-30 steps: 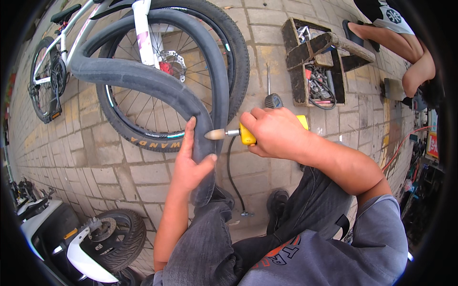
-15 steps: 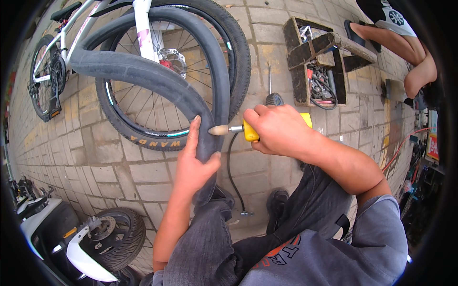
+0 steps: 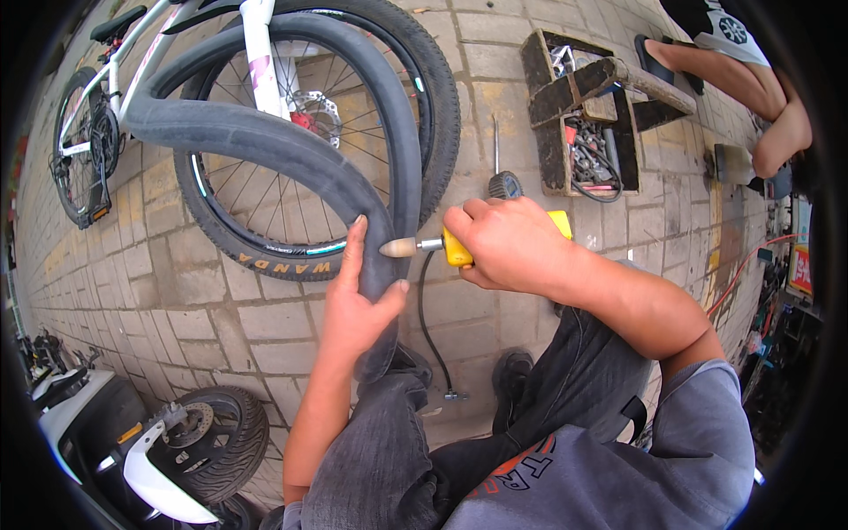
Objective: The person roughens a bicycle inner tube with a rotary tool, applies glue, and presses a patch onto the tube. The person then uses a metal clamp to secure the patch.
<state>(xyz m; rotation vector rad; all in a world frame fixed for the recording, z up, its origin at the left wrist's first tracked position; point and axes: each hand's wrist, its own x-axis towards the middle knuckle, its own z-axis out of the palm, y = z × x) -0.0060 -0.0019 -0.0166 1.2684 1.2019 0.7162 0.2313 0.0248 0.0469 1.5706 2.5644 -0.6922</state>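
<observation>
Two hands, one tool, one tube. Left hand (image 3: 353, 311): thumb and fingers clamped on the tube (image 3: 265, 143), one finger along its left edge, the others hidden from view. Right hand (image 3: 517, 243): fingers together, wrapped around the yellow tool (image 3: 457, 251), whose single tapered tip (image 3: 399, 248) points left at the tube — firm contact cannot be told. One black hose (image 3: 425, 309) lies on the paving (image 3: 274, 322) near one shoe (image 3: 511, 380). One scooter wheel (image 3: 246, 442) stands lower left, paving showing between it and the left forearm. The tube's loop spreads forward over one bicycle wheel (image 3: 440, 146). Off that wheel's right edge, a strip of paving — one metal rod (image 3: 496, 146) within it — runs to one toolbox (image 3: 555, 102). Beyond: one bystander's legs (image 3: 733, 75).
</observation>
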